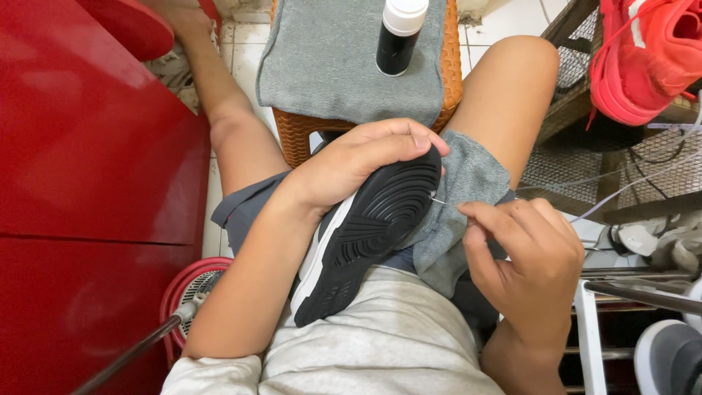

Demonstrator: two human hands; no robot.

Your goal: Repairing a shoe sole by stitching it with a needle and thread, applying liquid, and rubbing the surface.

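On the lap, a black shoe (pixel 365 234) with a white edge, turned sole up, toe end pointing away from the body. Left hand (pixel 351 164) curled over the toe end, fingers bent and pressed on the sole, thumb side hidden behind the shoe. Held tight there, not open. Right hand (pixel 523 256) just beside the shoe, near the toe end, fingers pinched together on something very thin. Looked like a needle (pixel 437 200), sticking out at the shoe's edge, too small to tell for sure. Hand mostly closed, fingertips not touching the shoe. Under the shoe, a grey cloth (pixel 461 212) draped across the right thigh. Past the knees, an orange woven stool (pixel 365 73) with another grey cloth on top, and a black bottle (pixel 398 36) with a white cap standing upright on it. Off to the right, red shoes (pixel 643 58) on a wire rack (pixel 629 168). To the left, a big red cabinet (pixel 88 183), and low down a red fan (pixel 194 292) with a metal rod in front.
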